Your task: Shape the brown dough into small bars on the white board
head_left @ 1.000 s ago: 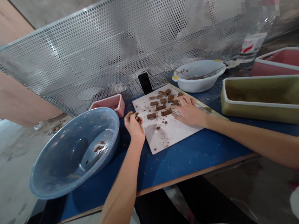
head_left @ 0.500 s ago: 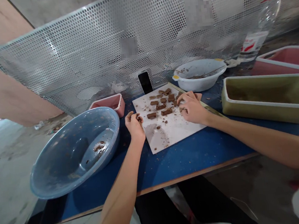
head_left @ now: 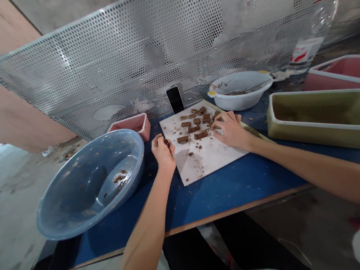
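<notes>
My left hand is closed at the left edge of a white board, its fingers curled around a small dark brown lump. Over the board's right side, my right hand has its fingers bent together and pointing down among brown crumbs; what they pinch, if anything, is hidden. Several brown clay-like blocks and loose crumbs lie on the board between my hands. Just behind my right fingers is a reddish-brown block, partly covered by the hand.
A large blue basin with brown residue stands left, a small pink box behind it. A phone leans at the back. A white bowl, a green trough, a red trough and a bottle stand right.
My right hand has shifted slightly left and its fingers have moved over the crumbs. The left fingers have curled a little tighter around the lump. The blocks lie as before.
</notes>
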Action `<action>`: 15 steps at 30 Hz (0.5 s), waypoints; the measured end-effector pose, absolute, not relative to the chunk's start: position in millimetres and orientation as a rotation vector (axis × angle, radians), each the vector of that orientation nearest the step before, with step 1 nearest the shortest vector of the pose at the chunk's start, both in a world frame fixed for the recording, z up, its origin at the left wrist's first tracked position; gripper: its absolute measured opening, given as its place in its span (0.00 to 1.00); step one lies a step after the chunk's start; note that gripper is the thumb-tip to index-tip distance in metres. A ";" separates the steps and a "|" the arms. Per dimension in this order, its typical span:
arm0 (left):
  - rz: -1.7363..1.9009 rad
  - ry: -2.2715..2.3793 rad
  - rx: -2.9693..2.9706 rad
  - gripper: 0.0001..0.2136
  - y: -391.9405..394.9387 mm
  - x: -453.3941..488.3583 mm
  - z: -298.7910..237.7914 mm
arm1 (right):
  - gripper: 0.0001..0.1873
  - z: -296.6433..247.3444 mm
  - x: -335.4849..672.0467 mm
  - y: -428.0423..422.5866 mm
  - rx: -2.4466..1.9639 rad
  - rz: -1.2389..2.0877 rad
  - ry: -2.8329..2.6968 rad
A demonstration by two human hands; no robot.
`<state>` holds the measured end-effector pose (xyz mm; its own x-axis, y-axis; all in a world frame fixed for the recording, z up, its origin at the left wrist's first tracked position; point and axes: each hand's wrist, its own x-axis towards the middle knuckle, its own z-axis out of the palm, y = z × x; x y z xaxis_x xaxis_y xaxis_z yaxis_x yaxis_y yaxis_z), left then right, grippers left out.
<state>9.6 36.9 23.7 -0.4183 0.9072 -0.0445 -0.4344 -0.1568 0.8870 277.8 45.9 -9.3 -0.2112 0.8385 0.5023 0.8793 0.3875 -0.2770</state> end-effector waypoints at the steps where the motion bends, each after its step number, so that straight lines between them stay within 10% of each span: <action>1: 1.749 1.099 0.645 0.11 36.4 9.6 23.9 | 0.12 -10.2 278.3 46.7 -1.468 -0.082 -2.077; 15: 1.771 1.164 0.606 0.08 38.5 5.6 23.7 | 0.16 -7.9 278.2 44.8 -1.443 -0.023 -2.056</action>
<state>5.6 38.5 23.7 -0.4714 0.8788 -0.0740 -0.4163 -0.1478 0.8971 278.2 44.8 -7.9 -0.2112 0.8449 0.4914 0.8557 0.4028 -0.3248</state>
